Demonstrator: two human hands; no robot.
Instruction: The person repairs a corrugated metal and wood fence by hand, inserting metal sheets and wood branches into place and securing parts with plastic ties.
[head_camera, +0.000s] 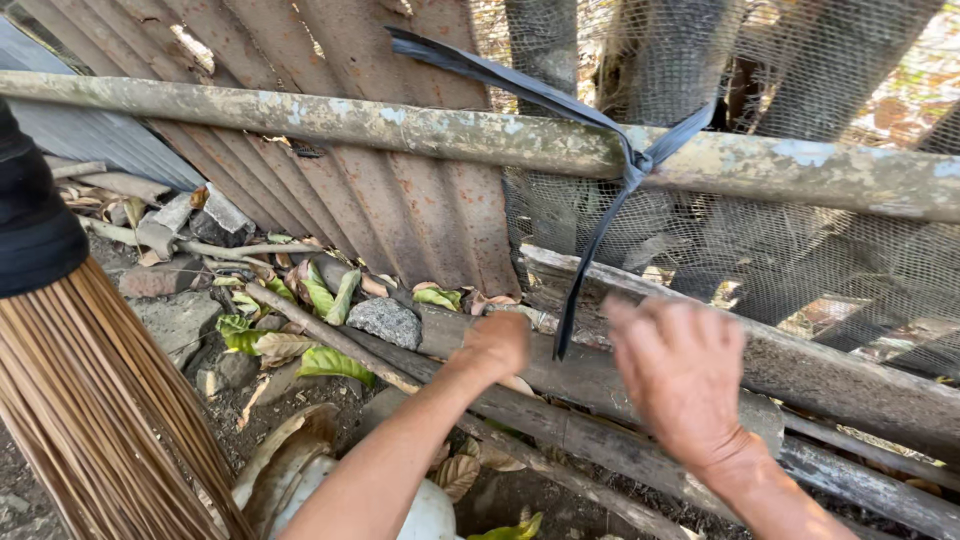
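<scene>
A stick broom (95, 400) fills the nine o'clock edge beside fallen leaves (300, 330) and a grey stone (385, 322). The left hand (497, 345), its grip curled together on a weathered log (590, 380), sits at seven o'clock of a dark strap (590, 250) knotted to a peeling pole (480, 130). The right hand (680, 375), fingers apart, blurs at four o'clock of the strap's tail.

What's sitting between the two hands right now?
In the head view, the hanging end of the dark strap drops between the left hand and the right hand, in front of the weathered log.
</scene>
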